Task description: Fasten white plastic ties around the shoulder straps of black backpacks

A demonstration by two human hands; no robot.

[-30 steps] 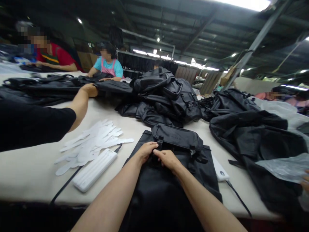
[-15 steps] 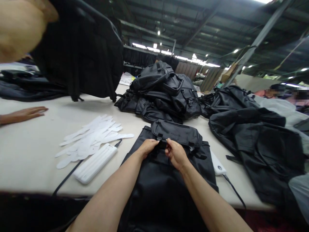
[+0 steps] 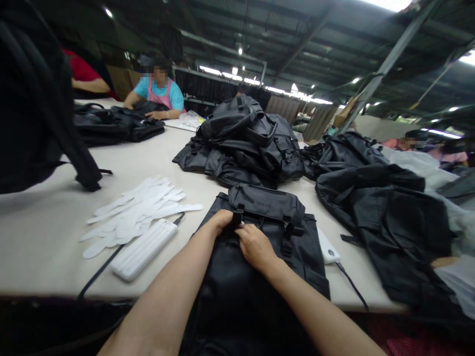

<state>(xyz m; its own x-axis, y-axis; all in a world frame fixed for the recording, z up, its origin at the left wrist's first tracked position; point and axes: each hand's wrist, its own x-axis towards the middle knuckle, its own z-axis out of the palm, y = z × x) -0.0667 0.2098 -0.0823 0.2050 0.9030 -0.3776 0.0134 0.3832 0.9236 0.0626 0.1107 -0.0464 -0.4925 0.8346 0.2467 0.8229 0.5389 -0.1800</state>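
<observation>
Black backpack (image 3: 256,291) under both hands (image 3: 237,235), strap between them (image 3: 237,217).

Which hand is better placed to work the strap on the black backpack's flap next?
Left, probably: the left hand lies right beside the strap, level with it. The right hand rests lower on the backpack, just below the strap.

Left hand (image 3: 221,221) and right hand (image 3: 256,247) close together, palms down, angled inward.
</observation>
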